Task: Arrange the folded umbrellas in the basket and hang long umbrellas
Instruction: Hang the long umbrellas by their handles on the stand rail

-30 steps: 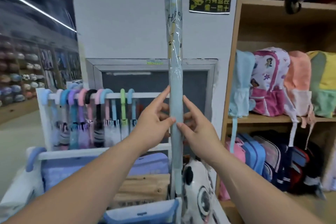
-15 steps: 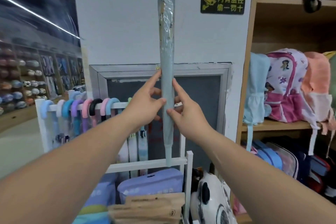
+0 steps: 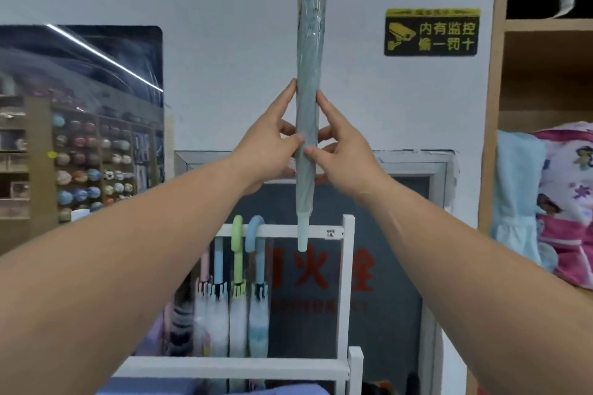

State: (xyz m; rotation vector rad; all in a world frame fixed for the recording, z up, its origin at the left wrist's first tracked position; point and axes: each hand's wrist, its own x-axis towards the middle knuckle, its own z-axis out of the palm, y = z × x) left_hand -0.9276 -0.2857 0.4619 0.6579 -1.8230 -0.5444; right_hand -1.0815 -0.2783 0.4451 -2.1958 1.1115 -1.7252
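Item: long umbrella (image 3: 308, 58), grey-blue, plastic-sleeved, upright, tip down, top out of frame. Location: before the wall, tip level with the top rail of the white rack (image 3: 348, 282). Grip: left hand (image 3: 266, 144) and right hand (image 3: 343, 151), 2 together pinching its lower shaft. Hook-handled umbrellas (image 3: 238, 253) hang left of the tip.

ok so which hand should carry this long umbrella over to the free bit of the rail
Right, probably. The left hand and right hand both pinch the long umbrella, but the bare stretch of rail lies right of the hung umbrellas, on the right hand's side.
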